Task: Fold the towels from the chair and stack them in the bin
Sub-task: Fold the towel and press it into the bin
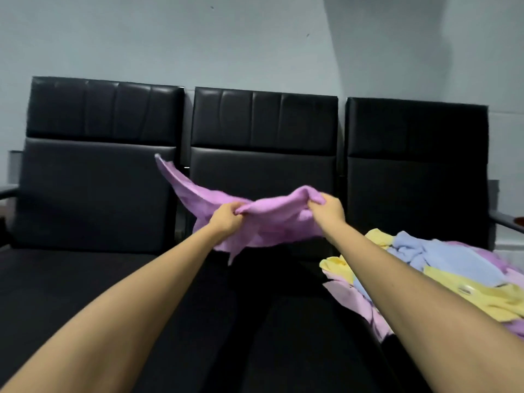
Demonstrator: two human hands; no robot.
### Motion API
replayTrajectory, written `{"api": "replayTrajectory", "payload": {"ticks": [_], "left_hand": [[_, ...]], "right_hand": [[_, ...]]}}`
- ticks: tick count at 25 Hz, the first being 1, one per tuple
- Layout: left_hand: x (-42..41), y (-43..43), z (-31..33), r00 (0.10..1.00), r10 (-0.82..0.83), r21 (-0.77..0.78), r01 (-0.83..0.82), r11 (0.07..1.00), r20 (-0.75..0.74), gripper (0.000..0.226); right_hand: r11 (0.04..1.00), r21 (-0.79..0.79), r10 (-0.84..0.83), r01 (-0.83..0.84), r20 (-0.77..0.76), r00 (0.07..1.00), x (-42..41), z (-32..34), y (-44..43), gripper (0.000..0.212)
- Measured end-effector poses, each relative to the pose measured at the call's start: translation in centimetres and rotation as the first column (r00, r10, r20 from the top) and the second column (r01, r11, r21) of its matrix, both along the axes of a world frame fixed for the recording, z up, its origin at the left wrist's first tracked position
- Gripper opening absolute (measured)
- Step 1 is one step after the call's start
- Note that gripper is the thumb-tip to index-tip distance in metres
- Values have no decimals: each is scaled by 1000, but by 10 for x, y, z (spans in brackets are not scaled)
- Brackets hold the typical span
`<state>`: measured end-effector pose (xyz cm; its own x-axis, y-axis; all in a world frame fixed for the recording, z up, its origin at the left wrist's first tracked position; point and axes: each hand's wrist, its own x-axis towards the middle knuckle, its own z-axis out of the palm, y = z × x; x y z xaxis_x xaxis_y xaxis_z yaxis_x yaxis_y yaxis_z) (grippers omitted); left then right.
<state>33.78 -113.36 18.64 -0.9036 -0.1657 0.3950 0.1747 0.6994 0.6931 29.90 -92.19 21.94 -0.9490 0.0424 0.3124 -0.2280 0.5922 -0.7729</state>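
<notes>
We hold a purple towel (272,219) up in the air with both hands, arms stretched out in front of us over the black seats (93,194). Our left hand (226,218) has its fingers curled shut around a bunched edge of the towel, and our right hand (329,208) pinches another part of the same edge, fingers closed tight on the cloth. Between the two hands the towel sags in a soft hump. To the left of our left hand one corner of it flares up and away in a long point, in front of the gap between the left and middle backrests. Below our hands the rest of the towel hangs loose and crumpled, its lower tip clear of the seat.

To our right, a pile (442,276) of unfolded towels lies on the right seat, partly hidden by our right forearm. We see yellow, light blue and pale purple pieces tangled together, with the blue one on top toward the back and yellow ones beside and below it.

Three black padded backrests stand side by side against a pale wall (170,38). An armrest (507,222) shows at the far right.
</notes>
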Motion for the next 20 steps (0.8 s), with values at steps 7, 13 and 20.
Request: {"api": "replayTrajectory", "payload": {"ticks": [7,13,20], "left_hand": [[82,0,-144,984,59,-140,-35,989,170,44],[104,10,-155,975,-57,-285,119,951,215,33],[117,12,-122,979,-105,-380,166,910,177,9]], "right_hand": [[951,-8,292,-309,347,891,70,-145,19,57],[921,13,321,-389,539,779,103,-161,13,71],[815,353,200,-460,573,794,104,-151,35,16]]}}
